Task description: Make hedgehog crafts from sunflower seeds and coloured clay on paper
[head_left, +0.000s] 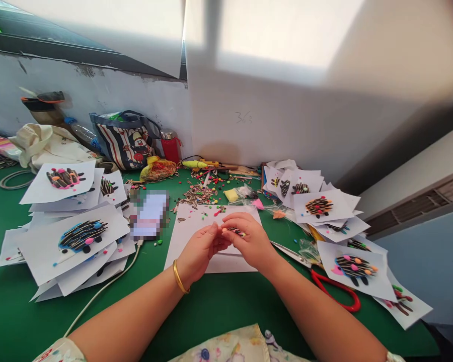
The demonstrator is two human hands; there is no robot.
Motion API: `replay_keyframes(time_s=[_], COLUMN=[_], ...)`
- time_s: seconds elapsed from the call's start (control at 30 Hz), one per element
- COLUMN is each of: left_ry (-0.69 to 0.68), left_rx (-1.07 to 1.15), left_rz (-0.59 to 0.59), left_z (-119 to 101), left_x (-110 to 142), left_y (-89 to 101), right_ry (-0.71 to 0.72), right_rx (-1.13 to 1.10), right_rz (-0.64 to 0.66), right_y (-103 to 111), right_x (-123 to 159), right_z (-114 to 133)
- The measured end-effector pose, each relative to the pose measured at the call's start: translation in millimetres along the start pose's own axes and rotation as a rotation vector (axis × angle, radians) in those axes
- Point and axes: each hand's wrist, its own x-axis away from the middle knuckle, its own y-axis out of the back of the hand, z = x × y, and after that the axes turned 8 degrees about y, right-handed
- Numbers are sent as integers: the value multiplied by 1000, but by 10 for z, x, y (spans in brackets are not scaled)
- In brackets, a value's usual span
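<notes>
My left hand [199, 251] and my right hand [248, 237] meet over a white sheet of paper [191, 236] lying on the green table [219, 306]. The right hand's fingers are curled round a small striped sunflower seed with coloured bits [237, 232]. The left hand's fingertips are pinched together against the same spot; what they hold, if anything, is too small to make out. A gold bangle [180, 278] sits on my left wrist. A heap of loose sunflower seeds [197, 196] lies just beyond the sheet.
Stacks of finished paper sheets with seed hedgehogs lie left [81, 237] and right [319, 206]. Red-handled scissors [334, 289] lie right of my right arm. A phone [150, 215] with a white cable, a striped bag [124, 141], a red bottle [171, 146] and a glue gun [200, 164] stand farther back.
</notes>
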Motion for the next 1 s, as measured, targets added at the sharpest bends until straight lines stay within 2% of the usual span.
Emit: replay_keyframes(time_s=[0.1, 0.3, 0.43, 1.0], left_ry=[28, 49, 18, -22], left_rx=[-63, -200, -276, -381], left_rz=[-3, 5, -12, -93], left_z=[1, 1, 10, -51], left_x=[-6, -2, -3, 7], left_y=[4, -28, -38, -57], right_ry=[-8, 48, 77, 241], right_rx=[-33, -2, 11, 212], right_rz=[-45, 56, 23, -2], right_y=[-36, 24, 50, 76], right_x=[64, 162, 167, 143], right_z=[-68, -133, -128, -117])
